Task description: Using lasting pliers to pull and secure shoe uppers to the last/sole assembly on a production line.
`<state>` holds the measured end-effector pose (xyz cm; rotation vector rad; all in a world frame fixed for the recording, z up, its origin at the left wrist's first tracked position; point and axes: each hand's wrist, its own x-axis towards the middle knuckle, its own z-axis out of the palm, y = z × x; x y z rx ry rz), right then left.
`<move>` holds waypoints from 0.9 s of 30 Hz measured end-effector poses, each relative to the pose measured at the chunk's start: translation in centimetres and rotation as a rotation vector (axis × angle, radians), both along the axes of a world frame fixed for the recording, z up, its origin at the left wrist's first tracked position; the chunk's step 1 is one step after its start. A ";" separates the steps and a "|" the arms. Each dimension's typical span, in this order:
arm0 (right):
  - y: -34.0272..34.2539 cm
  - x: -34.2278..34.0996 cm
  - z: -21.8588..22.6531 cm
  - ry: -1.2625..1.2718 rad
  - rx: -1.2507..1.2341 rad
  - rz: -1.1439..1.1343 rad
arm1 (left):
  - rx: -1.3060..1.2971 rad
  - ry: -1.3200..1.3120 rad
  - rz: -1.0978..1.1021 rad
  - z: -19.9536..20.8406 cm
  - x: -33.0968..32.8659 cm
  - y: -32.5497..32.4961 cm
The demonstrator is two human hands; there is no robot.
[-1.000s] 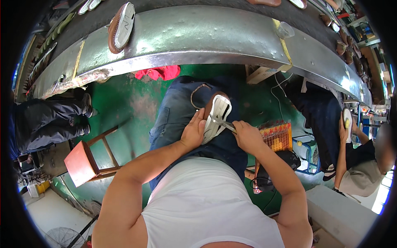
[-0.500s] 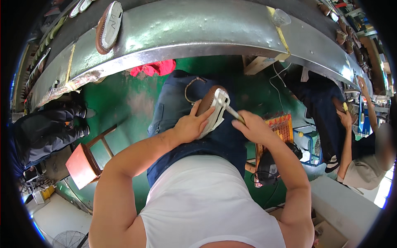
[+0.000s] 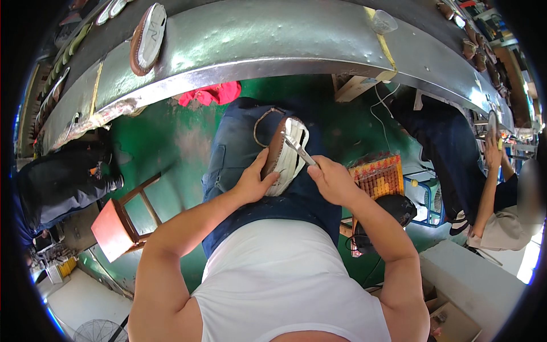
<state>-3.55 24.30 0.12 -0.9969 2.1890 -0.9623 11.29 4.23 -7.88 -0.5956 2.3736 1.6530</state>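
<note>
A brown shoe (image 3: 272, 162) with a whitish underside lies bottom up on my lap, its toe pointing away from me. My left hand (image 3: 254, 181) grips its left side near the heel end, the thumb lying over the underside. In my right hand (image 3: 333, 179) is a slim metal hand tool (image 3: 300, 152) with a short crosswise head; its exact kind is hard to make out. The tool's head meets the shoe near the toe, by the boundary of brown upper and white underside. A loop of cord (image 3: 257, 126) lies on my trousers beyond the shoe.
A metal-topped bench (image 3: 256, 43) curves across the front, bearing another upturned brown shoe (image 3: 149, 40) and a clear cup (image 3: 384, 21). Red cloth (image 3: 211, 94) lies beneath. A stool (image 3: 117, 228) stands left; a beaded seat (image 3: 379, 176) and a co-worker (image 3: 501, 225) are right.
My right hand has drawn the tool's head leftward across the toe. The shoe has turned slightly, and my left hand has shifted down toward the heel. The co-worker's hands have moved up.
</note>
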 end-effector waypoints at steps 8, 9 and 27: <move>1.8 -0.1 -2.7 -0.227 0.242 0.038 | -0.125 -0.419 -0.343 6.7 -2.8 -1.9; 2.6 0.0 -3.1 -0.364 0.121 -0.078 | -0.292 -0.353 -0.388 7.6 -2.9 -2.3; 3.7 -1.5 -0.1 -0.160 0.280 0.109 | 0.004 0.112 -0.011 3.6 -2.8 -2.2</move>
